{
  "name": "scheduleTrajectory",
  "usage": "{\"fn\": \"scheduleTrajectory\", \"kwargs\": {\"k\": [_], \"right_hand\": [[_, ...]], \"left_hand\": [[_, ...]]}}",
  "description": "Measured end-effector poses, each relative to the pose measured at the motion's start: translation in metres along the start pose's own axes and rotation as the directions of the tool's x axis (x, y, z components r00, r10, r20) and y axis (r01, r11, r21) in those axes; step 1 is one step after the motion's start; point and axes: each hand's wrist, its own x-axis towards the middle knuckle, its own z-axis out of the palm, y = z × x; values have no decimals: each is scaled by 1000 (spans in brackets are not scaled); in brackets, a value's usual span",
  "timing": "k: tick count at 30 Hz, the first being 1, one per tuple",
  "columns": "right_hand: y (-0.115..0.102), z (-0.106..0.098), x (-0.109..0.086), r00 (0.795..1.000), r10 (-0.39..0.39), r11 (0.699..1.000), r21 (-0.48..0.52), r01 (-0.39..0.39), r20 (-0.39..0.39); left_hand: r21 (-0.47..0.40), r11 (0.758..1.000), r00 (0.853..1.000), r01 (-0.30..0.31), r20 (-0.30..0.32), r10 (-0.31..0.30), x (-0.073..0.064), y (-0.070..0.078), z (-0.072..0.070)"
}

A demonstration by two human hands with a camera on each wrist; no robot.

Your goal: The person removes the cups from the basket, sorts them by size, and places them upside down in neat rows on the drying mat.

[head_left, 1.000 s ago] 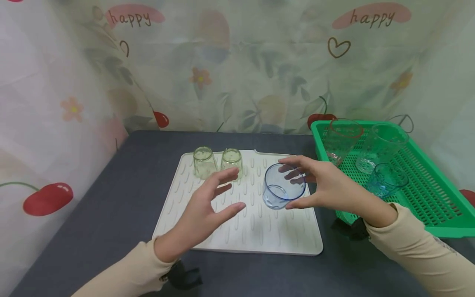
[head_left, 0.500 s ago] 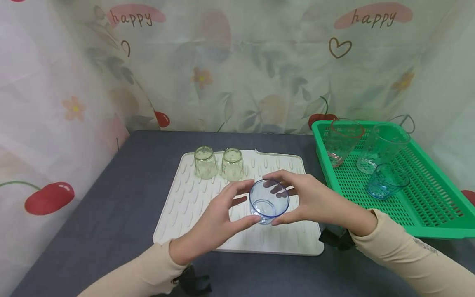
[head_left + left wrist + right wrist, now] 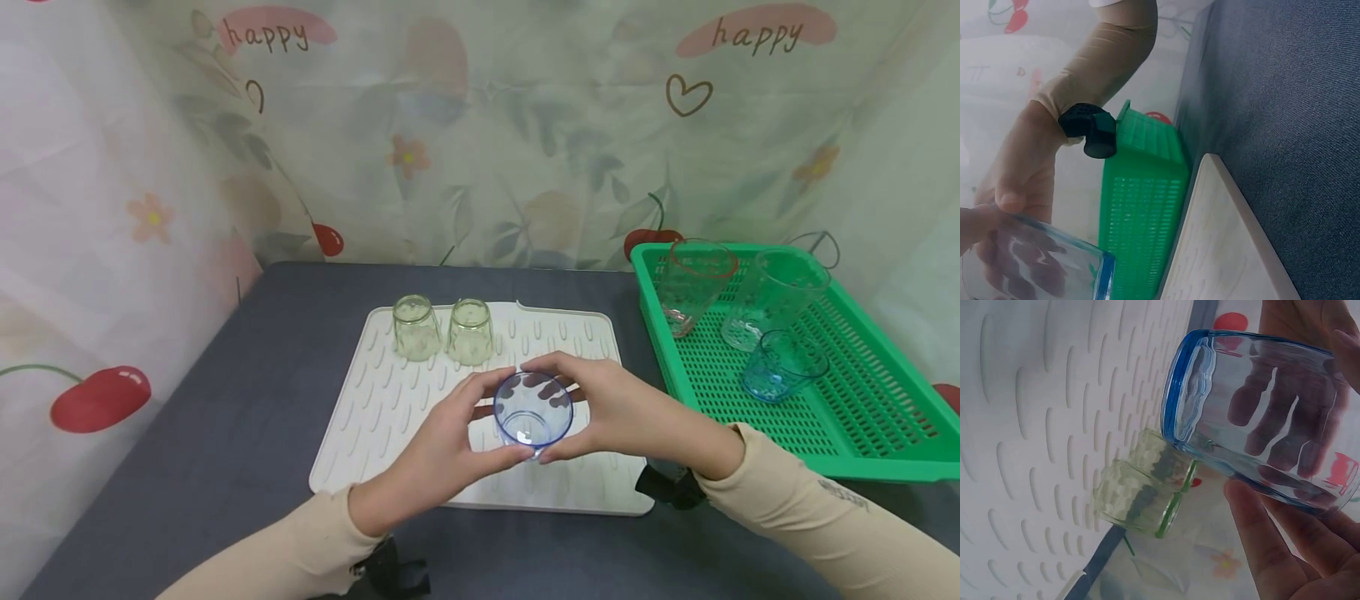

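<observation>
A clear blue-tinted drinking glass (image 3: 531, 421) is held above the white ridged drying mat (image 3: 390, 433), its round mouth facing up. My left hand (image 3: 442, 454) grips its left side, thumb at the front and fingers behind. On the other side my right hand (image 3: 615, 408) holds it the same way, with fingers visible through the glass. The right wrist view shows the glass (image 3: 1260, 406) with its thick blue base toward the mat. Two greenish glasses, a left one (image 3: 416, 333) and a right one (image 3: 470, 335), stand upside down at the mat's back left.
To the right, a green plastic basket (image 3: 885, 383) holds a red-rimmed glass (image 3: 686, 292), a tall clear glass (image 3: 772, 292) and a blue glass (image 3: 783, 367). Dark cloth (image 3: 247, 433) covers the table. A printed curtain (image 3: 495, 150) hangs behind.
The right hand has carried the blue-tinted glass left and toward the body. My left hand has moved right to meet it and now grips it too.
</observation>
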Motion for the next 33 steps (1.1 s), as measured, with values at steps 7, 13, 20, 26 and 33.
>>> {"fn": "scheduleTrajectory", "kwargs": {"k": [7,13,20,26,33], "right_hand": [[-4,1,-1,1000,29,999,28,-29,7],[-4,4,-2,1000,16,996,86,-15,-9],[-4,6,-2,1000,-1,995,103,2,-15],[-5,6,-2,1000,16,991,131,-14,-15],[-3,8,-2,1000,29,987,155,-29,0]], "left_hand": [[25,999,998,-37,-43,38,0,-2,0],[43,997,995,-67,-76,70,-1,-3,-3],[46,993,989,-110,-98,114,-2,-3,-6],[41,990,985,-132,-111,135,-2,-4,-6],[27,986,979,-163,-120,165,-3,-2,-7]]}}
